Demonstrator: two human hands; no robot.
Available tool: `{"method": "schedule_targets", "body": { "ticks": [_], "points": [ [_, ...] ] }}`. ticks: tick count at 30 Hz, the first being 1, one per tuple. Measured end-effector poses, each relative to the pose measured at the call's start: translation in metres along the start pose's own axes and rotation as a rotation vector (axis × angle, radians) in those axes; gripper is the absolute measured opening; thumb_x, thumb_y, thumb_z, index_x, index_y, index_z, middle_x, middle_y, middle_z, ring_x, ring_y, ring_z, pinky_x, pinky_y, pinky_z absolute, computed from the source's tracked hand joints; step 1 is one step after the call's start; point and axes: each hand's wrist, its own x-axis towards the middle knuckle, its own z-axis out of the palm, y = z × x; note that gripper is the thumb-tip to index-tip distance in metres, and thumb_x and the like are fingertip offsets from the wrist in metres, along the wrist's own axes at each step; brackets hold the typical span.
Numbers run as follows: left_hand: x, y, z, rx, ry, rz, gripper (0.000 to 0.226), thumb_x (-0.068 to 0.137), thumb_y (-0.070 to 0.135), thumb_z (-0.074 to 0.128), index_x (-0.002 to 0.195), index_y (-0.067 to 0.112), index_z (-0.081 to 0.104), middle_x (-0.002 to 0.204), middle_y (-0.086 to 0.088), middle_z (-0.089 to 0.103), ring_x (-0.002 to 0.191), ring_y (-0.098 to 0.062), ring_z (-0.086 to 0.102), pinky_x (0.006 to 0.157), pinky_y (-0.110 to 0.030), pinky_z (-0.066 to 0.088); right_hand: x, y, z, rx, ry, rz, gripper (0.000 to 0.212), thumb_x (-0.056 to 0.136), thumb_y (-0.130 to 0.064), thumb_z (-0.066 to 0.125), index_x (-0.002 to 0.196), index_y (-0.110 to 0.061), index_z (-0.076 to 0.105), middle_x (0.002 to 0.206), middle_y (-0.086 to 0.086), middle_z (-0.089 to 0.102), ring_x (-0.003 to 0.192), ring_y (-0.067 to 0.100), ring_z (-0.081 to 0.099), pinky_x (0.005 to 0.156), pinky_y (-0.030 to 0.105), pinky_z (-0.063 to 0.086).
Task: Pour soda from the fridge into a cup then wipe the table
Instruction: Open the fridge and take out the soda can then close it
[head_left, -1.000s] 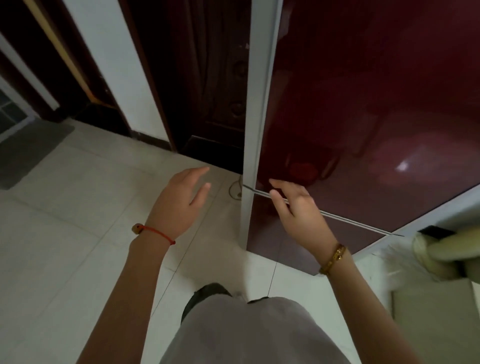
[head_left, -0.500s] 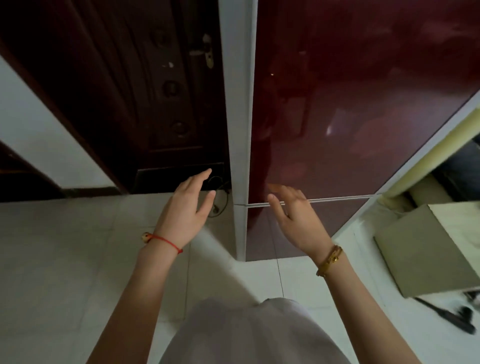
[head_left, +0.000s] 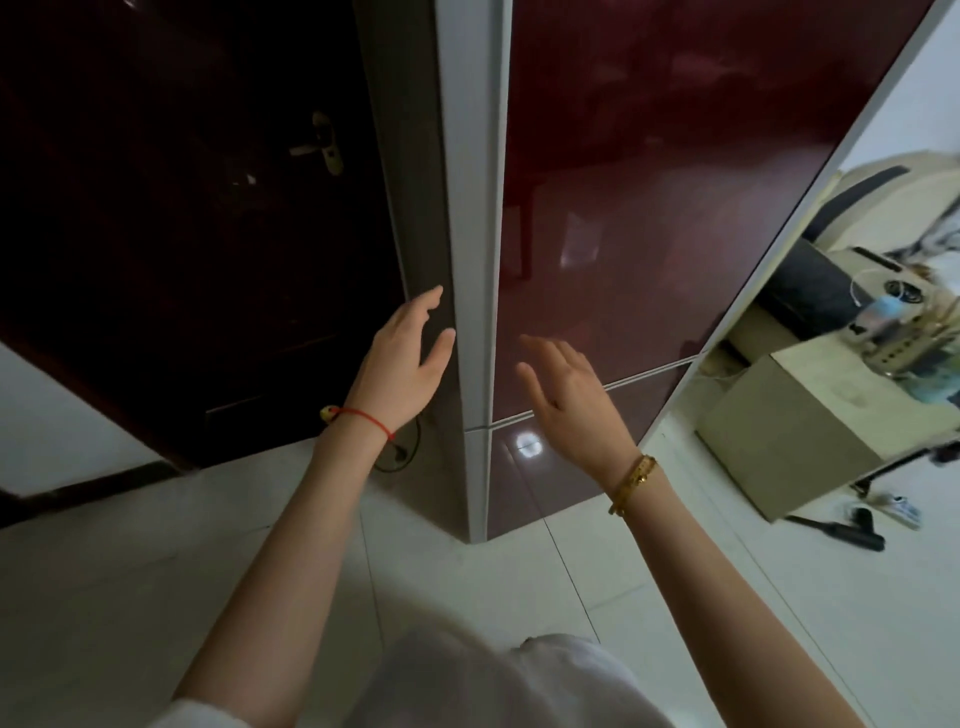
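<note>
Fridge (head_left: 649, 218) first: its glossy dark-red front fills the upper right of your view, closed, with a pale grey edge strip running down its near corner and a thin seam splitting the tall upper door from the lower one. Left of it stands a dark wooden door (head_left: 197, 234) with a brass lever handle (head_left: 324, 145). Pale tiled floor (head_left: 130, 597) spreads beneath you, and a beige box (head_left: 795, 431) sits on it just right of the fridge, with dark tools lying on the tiles beside it; the clutter on top of the box is too blurred to name.

Your left hand (head_left: 402, 366) is raised against the fridge's grey side panel, fingers spread wide and holding nothing, fingertips at or just off the surface; you cannot tell contact for sure. A red string bracelet (head_left: 363, 418) circles that wrist. Your right hand (head_left: 569, 395) hovers in front of the red door just above the seam, also spread wide and empty, palm turned toward the left hand, a gold bracelet (head_left: 634, 483) on its wrist. A black cord (head_left: 408, 457) loops on the floor by the fridge's base.
</note>
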Motion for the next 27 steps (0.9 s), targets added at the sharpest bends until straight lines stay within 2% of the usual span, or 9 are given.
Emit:
{"method": "schedule_targets", "body": {
  "ticks": [7, 11, 14, 19, 27],
  "points": [
    [0.035, 0.003, 0.014, -0.109, -0.037, -0.039, 0.07, 0.099, 0.029, 0.052, 0.155, 0.018, 0.012, 0.161, -0.005, 0.021, 0.144, -0.018, 0.031, 0.117, -0.041, 0.03, 0.011, -0.002, 0.006, 0.008, 0.019, 0.041, 0.048, 0.103, -0.037, 0.038, 0.145, -0.015, 0.04, 0.144, 0.006, 0.046, 0.133, 0.024, 0.041, 0.111, 0.039, 0.036],
    [0.049, 0.01, 0.02, -0.151, -0.038, -0.085, 0.074, 0.099, 0.026, 0.051, 0.155, 0.013, 0.006, 0.161, -0.008, 0.02, 0.146, -0.022, 0.025, 0.118, -0.047, 0.029, 0.017, -0.006, 0.008, 0.019, 0.018, 0.035, 0.05, 0.103, -0.037, 0.038, 0.148, -0.016, 0.035, 0.148, 0.004, 0.042, 0.137, 0.021, 0.037, 0.114, 0.036, 0.033],
    [0.053, 0.015, 0.023, -0.187, -0.013, -0.116, 0.07, 0.099, 0.021, 0.049, 0.155, 0.011, 0.007, 0.159, -0.01, 0.022, 0.146, -0.023, 0.025, 0.118, -0.046, 0.029, 0.023, -0.01, 0.009, 0.03, 0.027, 0.013, 0.05, 0.103, -0.035, 0.04, 0.148, -0.015, 0.034, 0.148, 0.005, 0.041, 0.137, 0.022, 0.037, 0.113, 0.034, 0.031],
    [0.056, 0.012, 0.021, -0.236, 0.023, -0.156, 0.063, 0.097, 0.009, 0.045, 0.153, 0.014, 0.018, 0.152, -0.01, 0.035, 0.138, -0.023, 0.039, 0.113, -0.042, 0.037, 0.03, -0.015, 0.011, 0.034, 0.048, -0.005, 0.052, 0.103, -0.034, 0.041, 0.149, -0.013, 0.032, 0.149, 0.006, 0.04, 0.137, 0.023, 0.036, 0.112, 0.031, 0.029],
    [0.054, 0.01, 0.024, -0.21, 0.007, -0.125, 0.064, 0.097, 0.003, 0.041, 0.154, 0.016, 0.014, 0.156, -0.011, 0.029, 0.143, -0.024, 0.032, 0.116, -0.045, 0.033, 0.031, -0.011, 0.014, 0.044, 0.11, -0.01, 0.057, 0.102, -0.039, 0.039, 0.152, -0.015, 0.026, 0.154, 0.005, 0.031, 0.141, 0.022, 0.031, 0.116, 0.034, 0.029]
  ]
}}
